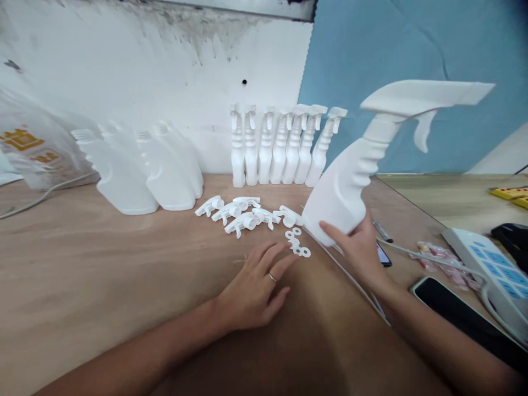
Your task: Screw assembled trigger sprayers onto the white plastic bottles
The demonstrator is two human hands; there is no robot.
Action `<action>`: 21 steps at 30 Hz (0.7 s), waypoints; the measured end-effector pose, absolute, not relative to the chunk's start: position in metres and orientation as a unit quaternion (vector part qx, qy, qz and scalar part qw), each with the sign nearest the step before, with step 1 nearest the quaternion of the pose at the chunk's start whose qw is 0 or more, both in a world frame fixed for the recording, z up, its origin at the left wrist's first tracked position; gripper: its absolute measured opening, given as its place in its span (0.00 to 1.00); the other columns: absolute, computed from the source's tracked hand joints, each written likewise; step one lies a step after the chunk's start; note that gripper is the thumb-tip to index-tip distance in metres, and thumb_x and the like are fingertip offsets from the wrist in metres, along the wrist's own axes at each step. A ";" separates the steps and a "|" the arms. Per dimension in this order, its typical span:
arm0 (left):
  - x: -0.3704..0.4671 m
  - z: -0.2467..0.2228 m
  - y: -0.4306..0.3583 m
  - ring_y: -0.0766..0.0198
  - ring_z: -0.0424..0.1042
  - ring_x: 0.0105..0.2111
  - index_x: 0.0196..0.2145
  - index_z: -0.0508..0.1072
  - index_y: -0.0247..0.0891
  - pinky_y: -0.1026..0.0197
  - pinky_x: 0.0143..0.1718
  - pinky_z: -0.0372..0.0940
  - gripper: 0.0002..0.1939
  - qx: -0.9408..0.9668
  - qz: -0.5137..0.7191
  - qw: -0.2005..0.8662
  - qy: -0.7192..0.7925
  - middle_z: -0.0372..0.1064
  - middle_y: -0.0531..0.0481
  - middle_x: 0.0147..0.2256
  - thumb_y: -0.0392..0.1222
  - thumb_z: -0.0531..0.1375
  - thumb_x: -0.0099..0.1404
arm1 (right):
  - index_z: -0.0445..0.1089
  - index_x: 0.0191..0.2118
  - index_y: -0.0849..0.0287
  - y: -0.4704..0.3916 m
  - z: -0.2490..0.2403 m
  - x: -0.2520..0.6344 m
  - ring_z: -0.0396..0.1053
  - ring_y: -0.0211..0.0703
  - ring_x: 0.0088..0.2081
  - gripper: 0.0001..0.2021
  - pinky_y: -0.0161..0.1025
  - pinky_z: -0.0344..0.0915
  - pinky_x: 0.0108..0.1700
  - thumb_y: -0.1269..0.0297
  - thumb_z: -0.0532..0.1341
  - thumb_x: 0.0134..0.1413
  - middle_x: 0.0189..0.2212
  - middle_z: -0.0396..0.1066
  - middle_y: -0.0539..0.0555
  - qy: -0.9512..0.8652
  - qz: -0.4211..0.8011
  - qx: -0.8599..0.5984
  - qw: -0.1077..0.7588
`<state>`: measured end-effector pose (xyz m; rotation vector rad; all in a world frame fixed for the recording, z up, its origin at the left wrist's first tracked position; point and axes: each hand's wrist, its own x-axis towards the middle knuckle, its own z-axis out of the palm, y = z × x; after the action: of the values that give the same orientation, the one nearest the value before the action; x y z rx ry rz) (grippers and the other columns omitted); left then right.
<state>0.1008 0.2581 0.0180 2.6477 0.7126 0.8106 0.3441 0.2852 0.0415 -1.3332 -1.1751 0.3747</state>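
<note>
My right hand [358, 247] grips a white spray bottle [340, 187] low on its body, tilted, with the trigger head fitted on top and its nozzle pointing right. My left hand [262, 283], a ring on one finger, rests over the table with fingers spread. Its fingertips reach a small cluster of white ring washers [304, 252]. Just behind them lie several loose white trigger heads [241, 221]. At the back stands a row of spray bottles [279, 148] with heads on. To the left are several open-necked white bottles [171, 170] without heads.
A power strip [490, 264], a black phone [462, 319], a second phone [383, 255] and small pink packets [445, 264] lie at the right. A printed plastic bag [41, 148] sits far left. A wall [165, 71] closes off the table's back.
</note>
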 end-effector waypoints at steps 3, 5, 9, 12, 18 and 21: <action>0.100 0.011 0.272 0.47 0.47 0.67 0.65 0.54 0.40 0.38 0.66 0.51 0.30 0.928 0.226 0.125 0.267 0.49 0.38 0.67 0.39 0.58 0.68 | 0.64 0.52 0.54 0.337 0.046 0.375 0.71 0.61 0.49 0.34 0.57 0.67 0.51 0.59 0.75 0.36 0.48 0.73 0.61 -0.519 0.069 -0.616 0.589; 0.101 0.010 0.275 0.46 0.47 0.67 0.65 0.55 0.39 0.38 0.66 0.51 0.30 0.935 0.201 0.119 0.268 0.49 0.37 0.67 0.42 0.58 0.69 | 0.63 0.52 0.54 0.370 0.040 0.390 0.71 0.63 0.50 0.35 0.57 0.66 0.51 0.59 0.75 0.35 0.49 0.72 0.62 -0.525 0.035 -0.627 0.575; 0.103 0.012 0.275 0.45 0.46 0.68 0.66 0.56 0.39 0.38 0.67 0.50 0.30 0.937 0.168 0.121 0.282 0.47 0.37 0.68 0.48 0.57 0.70 | 0.61 0.52 0.58 0.417 0.020 0.400 0.70 0.65 0.51 0.34 0.56 0.66 0.51 0.58 0.72 0.37 0.50 0.72 0.66 -0.525 0.026 -0.654 0.544; 0.103 0.013 0.274 0.45 0.46 0.68 0.66 0.56 0.37 0.39 0.67 0.49 0.31 0.936 0.157 0.123 0.289 0.47 0.37 0.68 0.49 0.57 0.71 | 0.61 0.51 0.58 0.435 0.011 0.395 0.69 0.63 0.53 0.32 0.53 0.65 0.53 0.60 0.71 0.38 0.51 0.71 0.65 -0.539 0.030 -0.647 0.539; 0.102 0.010 0.274 0.46 0.46 0.69 0.65 0.58 0.36 0.41 0.67 0.51 0.30 0.935 0.171 0.109 0.292 0.49 0.36 0.68 0.49 0.57 0.70 | 0.57 0.54 0.60 0.459 0.009 0.386 0.68 0.60 0.54 0.36 0.53 0.63 0.57 0.62 0.71 0.37 0.53 0.70 0.65 -0.539 0.045 -0.647 0.538; 0.097 0.009 0.277 0.47 0.46 0.68 0.64 0.59 0.35 0.42 0.67 0.51 0.27 0.931 0.199 0.067 0.297 0.50 0.36 0.67 0.46 0.56 0.71 | 0.54 0.57 0.63 0.452 0.014 0.384 0.62 0.62 0.59 0.42 0.55 0.59 0.60 0.61 0.73 0.35 0.59 0.62 0.70 -0.524 0.034 -0.652 0.547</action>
<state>0.0974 0.2766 0.0094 2.8073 0.8960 0.5999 0.3837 0.4518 0.0140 -1.5449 -1.2406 0.0802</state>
